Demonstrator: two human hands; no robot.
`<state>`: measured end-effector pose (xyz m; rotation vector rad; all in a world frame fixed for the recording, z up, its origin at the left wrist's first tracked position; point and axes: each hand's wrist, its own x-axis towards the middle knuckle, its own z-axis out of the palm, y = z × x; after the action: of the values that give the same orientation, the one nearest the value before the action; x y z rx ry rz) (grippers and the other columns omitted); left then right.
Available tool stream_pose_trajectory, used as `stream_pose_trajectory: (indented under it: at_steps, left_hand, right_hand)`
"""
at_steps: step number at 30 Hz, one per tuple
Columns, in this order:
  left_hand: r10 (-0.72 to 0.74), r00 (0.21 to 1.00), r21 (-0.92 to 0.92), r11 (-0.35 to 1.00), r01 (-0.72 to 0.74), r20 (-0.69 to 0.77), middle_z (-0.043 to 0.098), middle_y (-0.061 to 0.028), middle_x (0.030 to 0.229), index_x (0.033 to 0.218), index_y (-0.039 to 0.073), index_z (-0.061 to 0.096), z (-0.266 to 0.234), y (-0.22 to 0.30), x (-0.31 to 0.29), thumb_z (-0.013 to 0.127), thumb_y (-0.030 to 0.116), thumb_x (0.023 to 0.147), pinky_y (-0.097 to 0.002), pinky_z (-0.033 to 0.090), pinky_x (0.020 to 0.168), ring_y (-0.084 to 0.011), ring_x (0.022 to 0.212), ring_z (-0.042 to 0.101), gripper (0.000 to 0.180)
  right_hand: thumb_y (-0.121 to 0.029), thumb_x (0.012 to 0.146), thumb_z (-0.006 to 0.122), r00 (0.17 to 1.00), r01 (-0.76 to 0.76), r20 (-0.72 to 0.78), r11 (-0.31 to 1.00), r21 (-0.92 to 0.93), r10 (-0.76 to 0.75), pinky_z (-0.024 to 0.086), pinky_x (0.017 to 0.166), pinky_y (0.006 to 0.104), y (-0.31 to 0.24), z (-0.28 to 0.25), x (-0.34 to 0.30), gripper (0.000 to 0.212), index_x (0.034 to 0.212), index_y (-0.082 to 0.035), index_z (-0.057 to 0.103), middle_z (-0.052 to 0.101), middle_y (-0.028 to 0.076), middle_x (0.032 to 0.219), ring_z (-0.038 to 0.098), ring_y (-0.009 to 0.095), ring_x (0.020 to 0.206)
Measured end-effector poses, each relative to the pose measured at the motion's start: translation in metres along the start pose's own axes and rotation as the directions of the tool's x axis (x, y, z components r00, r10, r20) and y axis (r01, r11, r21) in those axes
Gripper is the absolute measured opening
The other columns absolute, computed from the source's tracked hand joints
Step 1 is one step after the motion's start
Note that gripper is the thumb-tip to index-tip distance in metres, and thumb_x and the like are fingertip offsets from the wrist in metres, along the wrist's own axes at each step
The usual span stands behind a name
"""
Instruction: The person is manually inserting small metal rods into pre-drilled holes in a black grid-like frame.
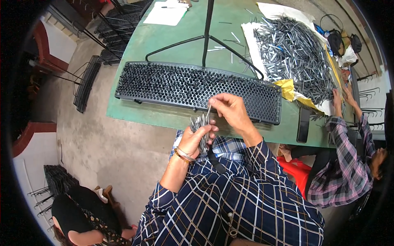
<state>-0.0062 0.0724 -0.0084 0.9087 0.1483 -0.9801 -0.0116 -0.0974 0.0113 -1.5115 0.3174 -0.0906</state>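
My left hand (190,141) is wrapped round a bundle of slim grey metal rods (198,124), their ends pointing up from the fist. Between thumb and fingertips my right hand (234,112) pinches a single slim metal rod (209,111), just above that bundle. Both hands are at the front edge of a long black perforated rack (258,100). Dark upright pieces fill many holes in its left and middle part, while open holes show toward the right. A black rod handle (207,30) with splayed legs rises from the rack's far side.
The green table (135,110) bears a large heap of metal rods (293,53) on white and yellow sheeting, a black phone (303,125) and white papers (166,14). A co-worker's hands (337,102) touch the heap. More racks (87,84) stand left; another person (82,217) sits lower left.
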Motion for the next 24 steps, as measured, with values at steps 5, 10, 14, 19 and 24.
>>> stream_pose_trajectory:
  at_steps: [5, 10, 14, 19, 24]
  left_hand:
    - [-0.023, 1.000, -0.025, 0.999, 0.023, -0.012, 0.065, -0.0093, 0.091, 0.108, 0.000, 0.058, -0.005, -0.003, 0.003, 0.060, 0.010, 0.088, -0.0233, 0.047, 0.055, -0.0121, 0.070, 0.058, 0.023]
    - [-0.044, 0.998, -0.059, 0.997, 0.042, -0.039, 0.065, -0.0107, 0.092, 0.110, 0.000, 0.056, -0.002, -0.001, 0.000, 0.060, 0.008, 0.088, -0.0254, 0.052, 0.060, -0.0146, 0.077, 0.062, 0.024]
    - [-0.039, 0.998, -0.103, 0.994, 0.034, -0.040, 0.065, -0.0126, 0.095, 0.111, -0.001, 0.055, -0.004, 0.001, -0.002, 0.061, 0.007, 0.087, -0.0271, 0.054, 0.063, -0.0164, 0.079, 0.063, 0.026]
    - [-0.033, 0.999, -0.124, 0.992, 0.027, -0.040, 0.065, -0.0152, 0.097, 0.111, -0.002, 0.054, -0.004, 0.004, 0.001, 0.061, 0.006, 0.086, -0.0280, 0.054, 0.063, -0.0173, 0.078, 0.063, 0.027]
    - [-0.022, 1.000, -0.125, 0.992, 0.022, -0.005, 0.065, -0.0148, 0.100, 0.115, -0.003, 0.052, -0.005, 0.004, 0.001, 0.058, 0.008, 0.087, -0.0281, 0.054, 0.064, -0.0180, 0.080, 0.064, 0.031]
  right_hand:
    - [-0.013, 0.087, 0.064, 0.953, 0.209, -0.182, 0.960, -0.184, -0.242, 0.042, 0.052, 0.0200, -0.005, 0.010, 0.020, 0.015, 0.095, -0.001, 0.068, 0.066, 0.001, 0.082, 0.054, 0.004, 0.063]
    - [-0.008, 0.084, 0.065, 0.814, 0.489, -0.091, 0.763, -0.423, -0.573, 0.044, 0.054, 0.0225, 0.005, 0.019, 0.042, 0.013, 0.093, 0.000, 0.067, 0.066, 0.007, 0.082, 0.057, 0.010, 0.064]
    - [-0.008, 0.083, 0.065, 0.781, 0.528, -0.038, 0.692, -0.492, -0.623, 0.047, 0.057, 0.0252, 0.014, 0.020, 0.043, 0.013, 0.093, 0.000, 0.067, 0.065, 0.009, 0.081, 0.060, 0.015, 0.066]
    - [-0.009, 0.080, 0.068, 0.751, 0.541, 0.075, 0.546, -0.639, -0.656, 0.049, 0.060, 0.0310, 0.013, 0.022, 0.038, 0.012, 0.089, -0.002, 0.067, 0.063, 0.008, 0.085, 0.062, 0.022, 0.071]
    - [-0.008, 0.078, 0.068, 0.674, 0.581, 0.135, 0.408, -0.704, -0.727, 0.049, 0.063, 0.0330, 0.011, 0.019, 0.040, 0.009, 0.086, -0.004, 0.067, 0.061, 0.007, 0.088, 0.062, 0.023, 0.072]
